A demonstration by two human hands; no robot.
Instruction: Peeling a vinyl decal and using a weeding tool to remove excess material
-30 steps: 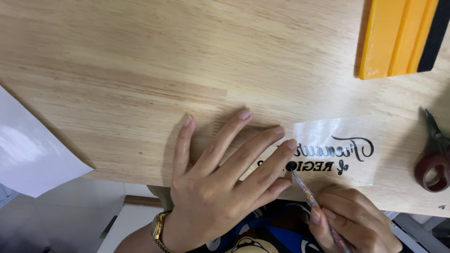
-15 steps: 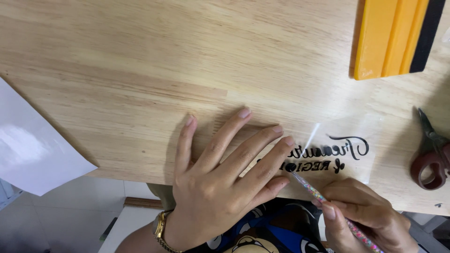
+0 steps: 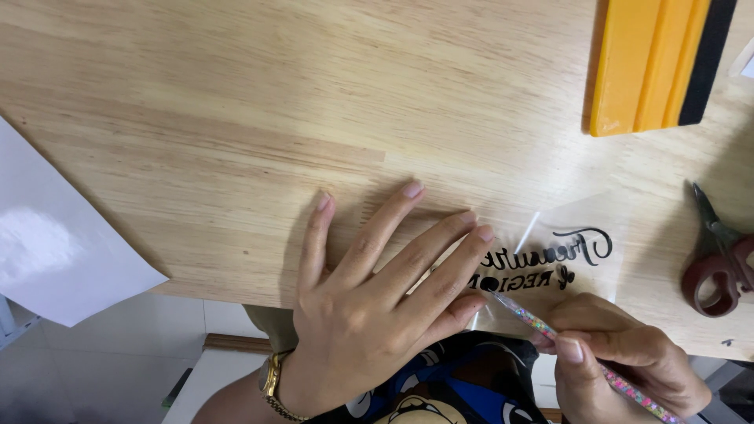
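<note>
- Wooden table (image 3: pixel 236 118): work surface; orange squeegee (image 3: pixel 652 67), scissors (image 3: pixel 719 259), white sheet (image 3: pixel 55 243) lie apart.
- Left hand (image 3: pixel 369 306): fingers spread wide, flat, pinning clear lettered film (image 3: pixel 550 259) at the near edge.
- Right hand (image 3: pixel 620 361): fingers pinched around speckled pick tool (image 3: pixel 534 318), tip at the lettering.
- Step, judged: weeding; steady, shallow lifting needed.

Bare counter (image 3: pixel 236 102) lies open left and above the hands. A yellow squeegee (image 3: pixel 652 67) blocks upper right, scissors (image 3: pixel 719 259) the right edge, paper (image 3: pixel 55 243) the left.
</note>
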